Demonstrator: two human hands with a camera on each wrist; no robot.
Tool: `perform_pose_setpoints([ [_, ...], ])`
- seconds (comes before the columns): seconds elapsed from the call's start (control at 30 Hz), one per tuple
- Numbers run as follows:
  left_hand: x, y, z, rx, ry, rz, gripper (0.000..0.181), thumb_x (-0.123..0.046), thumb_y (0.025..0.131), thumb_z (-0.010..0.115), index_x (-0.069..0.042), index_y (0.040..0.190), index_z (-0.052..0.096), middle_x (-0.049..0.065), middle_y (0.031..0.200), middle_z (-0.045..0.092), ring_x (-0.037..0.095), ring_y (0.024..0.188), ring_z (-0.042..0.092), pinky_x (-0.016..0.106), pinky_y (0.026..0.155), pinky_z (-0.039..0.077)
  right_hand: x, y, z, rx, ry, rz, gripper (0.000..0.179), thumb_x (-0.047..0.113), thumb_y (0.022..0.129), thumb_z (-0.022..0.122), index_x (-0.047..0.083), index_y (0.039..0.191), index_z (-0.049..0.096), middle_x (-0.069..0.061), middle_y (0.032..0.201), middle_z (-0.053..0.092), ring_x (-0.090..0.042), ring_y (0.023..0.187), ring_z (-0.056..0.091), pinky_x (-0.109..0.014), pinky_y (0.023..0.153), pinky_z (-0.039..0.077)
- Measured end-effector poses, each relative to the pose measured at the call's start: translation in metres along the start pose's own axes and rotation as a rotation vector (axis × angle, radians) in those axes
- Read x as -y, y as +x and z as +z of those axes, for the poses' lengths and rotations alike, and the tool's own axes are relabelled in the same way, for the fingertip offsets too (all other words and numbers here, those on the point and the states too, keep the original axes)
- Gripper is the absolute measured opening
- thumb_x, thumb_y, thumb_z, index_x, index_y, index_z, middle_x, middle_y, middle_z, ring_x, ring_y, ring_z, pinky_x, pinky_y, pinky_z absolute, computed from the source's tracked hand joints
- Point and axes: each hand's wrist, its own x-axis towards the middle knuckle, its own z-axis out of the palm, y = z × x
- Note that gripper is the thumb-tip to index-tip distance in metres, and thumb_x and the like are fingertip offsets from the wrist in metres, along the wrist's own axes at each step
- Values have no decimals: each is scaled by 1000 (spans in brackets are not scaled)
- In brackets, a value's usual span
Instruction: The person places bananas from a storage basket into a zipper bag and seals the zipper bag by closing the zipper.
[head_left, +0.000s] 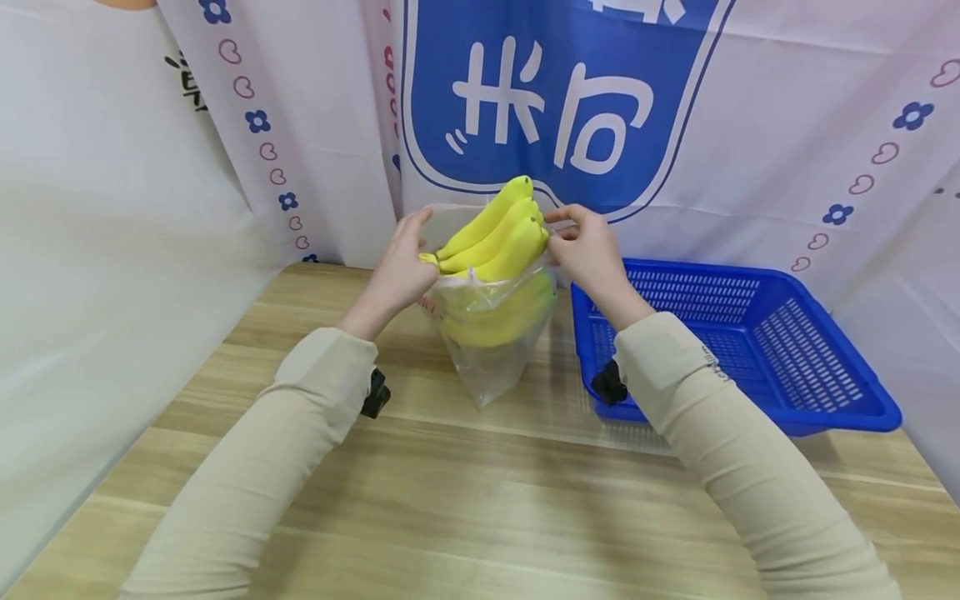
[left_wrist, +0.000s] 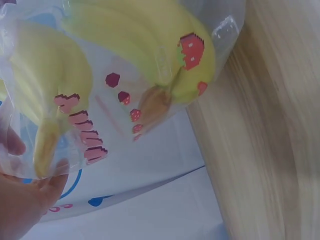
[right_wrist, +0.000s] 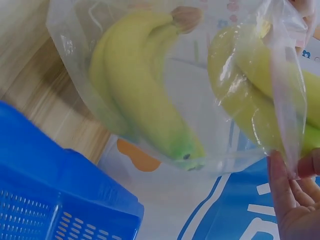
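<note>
The fingers of the right hand [head_left: 591, 254] pinch the rim of a clear plastic bag [head_left: 483, 371], thumb against fingertips; those of the left hand [head_left: 397, 268] curl round the opposite edge of its mouth. Directions here are as the head view shows them.

Between the hands sits the upper banana bunch [head_left: 491, 242], at 3 o'clock from the left hand and 9 o'clock from the right. Its long axis runs from 8 o'clock, the stem end beside the left thumb, to 2 o'clock, the tips near the right fingers. It is partly in the bag's mouth and rises above the rim. Neither hand is clearly nearer.

At 6 o'clock from it, inside the bag, lies the lower banana bunch [head_left: 495, 321]. At 4 o'clock from the bag, a blue basket [head_left: 806, 358] stands on the tabletop [head_left: 480, 517].

The film clouds the lower bunch, the right forearm hides part of the basket, and both wrist views cut off the hands. Whether the bag's bottom corner touches the tabletop cannot be told.
</note>
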Motion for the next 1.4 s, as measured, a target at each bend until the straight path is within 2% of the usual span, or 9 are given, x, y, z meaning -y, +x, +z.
perform_pose_setpoints([
  [0.2,-6,0,1,-5,-25,10,89,10,69,44,-8,152,19,9,159,21,36,138,35,46,100,47,-1,3,-3,14,74,60,39,12,97,42,8,133,55,-12,132,59,-25,106,62,-36,94,54],
  [0.3,-6,0,3,11,-32,-8,89,11,69,44,-8,152,18,8,159,20,36,138,35,45,98,49,0,2,-4,54,92,105,43,32,101,39,10,134,55,-10,134,56,-24,110,58,-37,97,52],
  [0.4,-4,1,5,21,-26,-18,90,11,69,45,-8,152,18,9,160,19,36,139,34,46,101,47,0,1,-2,121,67,128,63,58,97,33,11,135,54,-11,129,56,-25,113,54,-39,99,50],
  [0.5,-2,1,6,20,-15,-13,90,11,68,45,-7,152,18,10,159,19,37,140,33,49,108,41,0,1,2,165,46,128,75,67,93,33,11,139,49,-11,134,54,-26,124,49,-44,107,43],
  [0.63,0,1,8,15,-13,-5,90,11,68,45,-6,152,19,11,159,19,37,141,31,50,114,34,-2,2,5,142,98,117,63,54,95,45,11,142,46,-8,143,50,-23,133,45,-43,112,38],
  [0.8,0,2,9,27,-36,-18,91,12,68,44,-8,153,17,10,160,16,37,142,28,51,114,34,-6,5,10,51,121,119,45,32,96,55,9,134,54,-9,136,57,-20,120,55,-35,103,48],
  [1.0,-2,3,10,27,-32,-18,91,12,69,44,-9,153,16,9,161,14,35,144,26,49,114,34,-9,6,13,-60,94,72,38,10,91,58,4,129,59,-14,130,60,-24,116,60,-34,96,53],
  [1.2,-2,5,10,22,-54,-36,92,11,70,46,-11,154,14,9,162,10,37,142,28,50,111,37,-11,4,16,-103,2,-6,41,-3,86,51,2,125,62,-15,127,62,-26,112,62,-36,94,54],
  [1.4,-3,6,11,9,-67,-31,92,11,70,47,-11,154,14,8,162,10,37,142,28,50,112,35,-10,4,17,-113,-144,-75,37,-2,85,56,1,121,61,-17,121,63,-27,107,59,-38,95,52],
])
